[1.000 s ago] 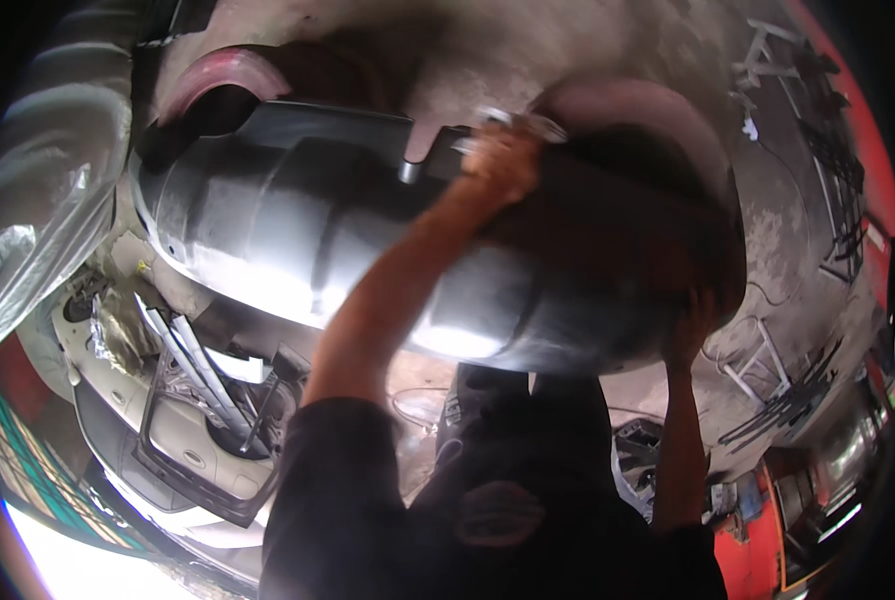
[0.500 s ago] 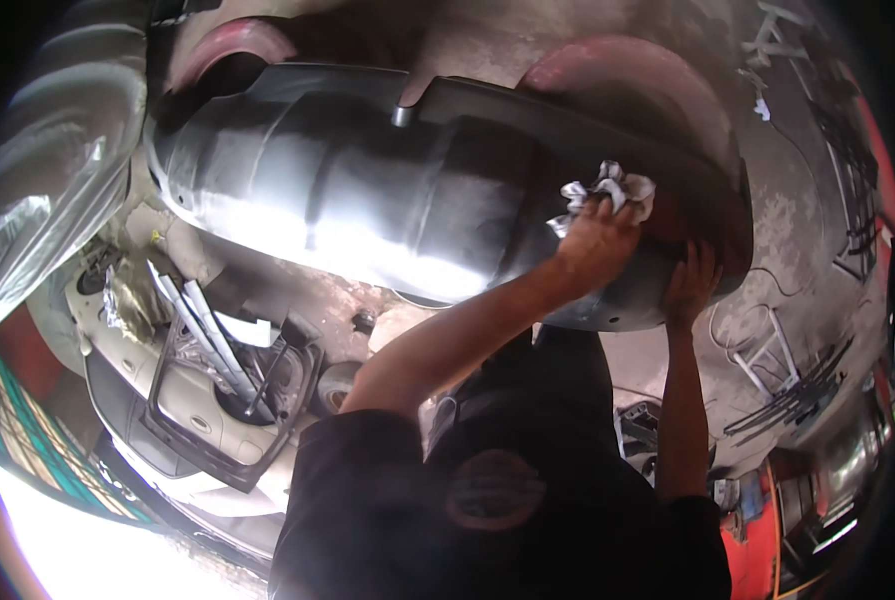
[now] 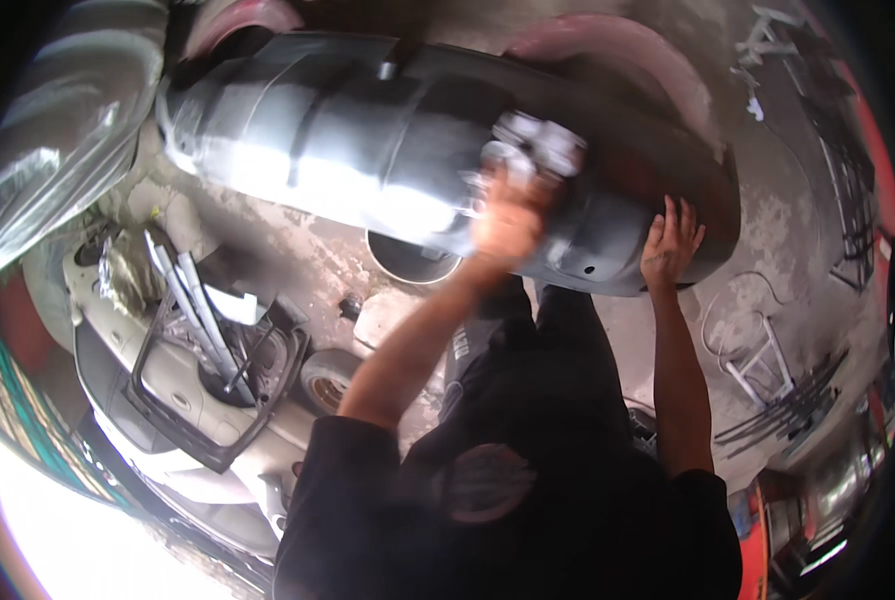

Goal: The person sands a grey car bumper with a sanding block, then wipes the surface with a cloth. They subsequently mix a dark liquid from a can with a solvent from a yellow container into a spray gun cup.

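A large glossy dark-grey car bumper (image 3: 447,130) stretches across the view in front of me, bright with reflected light on its left half. My left hand (image 3: 512,215) is wrapped round a crumpled white-and-grey cloth (image 3: 542,145) and presses it on the bumper's surface, right of the middle. Both the hand and the cloth are smeared by motion. Toward the bumper's right end, my right hand (image 3: 673,243) lies flat near the close edge, fingers spread, with nothing in it.
A round tub (image 3: 412,262) shows partly under the bumper's close edge. Left of me lie car trim panels with a dark frame (image 3: 217,450), and a small wheel (image 3: 327,380). Plastic-wrapped parts (image 3: 67,130) stand at far left. Metal stands (image 3: 762,360) and dark strips are at right.
My left hand has swept the cloth leftward and a little away across the bumper. My right hand has shifted slightly left and away, still flat on it. The view has moved somewhat.
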Motion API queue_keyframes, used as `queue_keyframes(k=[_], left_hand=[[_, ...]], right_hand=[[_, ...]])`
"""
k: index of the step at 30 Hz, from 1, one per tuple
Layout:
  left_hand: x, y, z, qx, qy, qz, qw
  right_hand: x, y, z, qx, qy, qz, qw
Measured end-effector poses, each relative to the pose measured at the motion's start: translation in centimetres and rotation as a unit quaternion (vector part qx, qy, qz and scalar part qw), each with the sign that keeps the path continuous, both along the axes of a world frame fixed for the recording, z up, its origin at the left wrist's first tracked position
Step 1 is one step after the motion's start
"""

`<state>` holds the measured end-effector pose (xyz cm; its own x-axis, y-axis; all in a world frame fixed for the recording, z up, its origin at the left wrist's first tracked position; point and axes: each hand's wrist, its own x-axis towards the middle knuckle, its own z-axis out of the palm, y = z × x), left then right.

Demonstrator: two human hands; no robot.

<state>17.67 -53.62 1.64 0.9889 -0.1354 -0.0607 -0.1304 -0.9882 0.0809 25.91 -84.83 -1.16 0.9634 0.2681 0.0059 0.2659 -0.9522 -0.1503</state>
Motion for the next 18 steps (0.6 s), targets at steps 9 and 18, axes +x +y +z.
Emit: queue_keyframes(k=[9, 18], left_hand=[[-5.8, 9.6, -0.3, 0.129, -0.052, 0.015, 0.990], [-9.7, 12.6, -3.6, -0.055, -0.211, 0.248, 0.944]], right_hand=[[0.0, 0.3, -0.5, 0.003, -0.004, -0.005, 1.000], [0.5, 0.3, -0.9, 0.005, -0.011, -0.017, 1.000]])
